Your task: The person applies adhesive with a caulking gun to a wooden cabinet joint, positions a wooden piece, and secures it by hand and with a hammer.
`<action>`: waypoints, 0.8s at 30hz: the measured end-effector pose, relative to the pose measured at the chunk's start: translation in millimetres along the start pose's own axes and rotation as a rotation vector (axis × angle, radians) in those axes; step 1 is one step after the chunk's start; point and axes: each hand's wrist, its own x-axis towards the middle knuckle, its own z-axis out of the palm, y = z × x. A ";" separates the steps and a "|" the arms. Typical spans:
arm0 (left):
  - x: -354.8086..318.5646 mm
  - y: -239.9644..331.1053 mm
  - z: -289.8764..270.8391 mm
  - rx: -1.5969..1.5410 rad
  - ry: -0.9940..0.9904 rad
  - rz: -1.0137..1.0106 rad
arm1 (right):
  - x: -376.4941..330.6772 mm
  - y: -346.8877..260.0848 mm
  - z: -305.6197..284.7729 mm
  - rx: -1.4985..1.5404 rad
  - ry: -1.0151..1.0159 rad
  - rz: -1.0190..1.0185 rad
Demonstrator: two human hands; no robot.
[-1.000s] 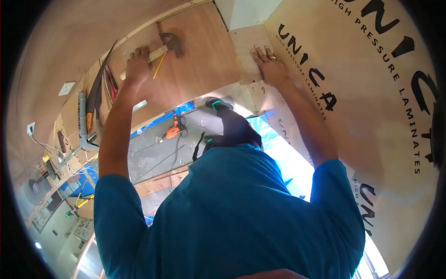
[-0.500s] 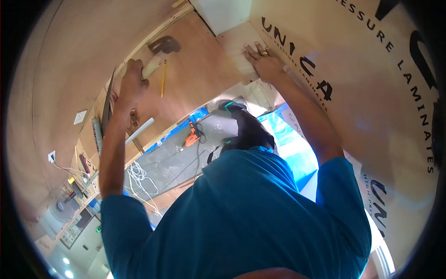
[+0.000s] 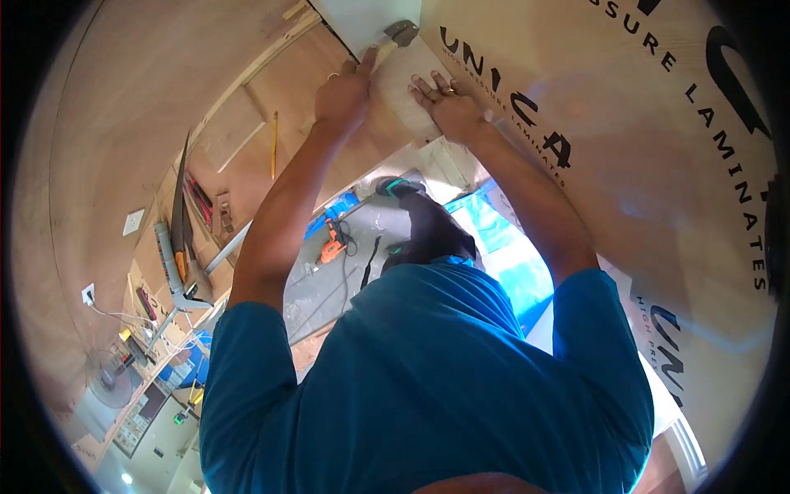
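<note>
Across tan panel (image 3: 642,222), bold black lettering (image 3: 557,151); left grip (image 3: 341,97) clasping hammer (image 3: 401,34), right grip (image 3: 449,109) spread.

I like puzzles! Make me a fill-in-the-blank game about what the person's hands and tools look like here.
1. The left hand grips a ____ by its handle.
2. One finger of the right hand wears a ____.
3. A thin yellow ____, for writing, lies on the wooden panel.
4. The power tool is mostly ____ in colour.

Missing words: hammer; ring; pencil; orange.

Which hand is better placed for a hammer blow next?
Likely the left hand: it holds the hammer, while the right hand, holding no tool, lies spread on the pale board.
</note>
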 end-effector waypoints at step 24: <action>-37.4 -39.2 -5.4 0.006 -0.065 -0.096 | 6.6 2.3 11.7 -0.125 0.043 -0.001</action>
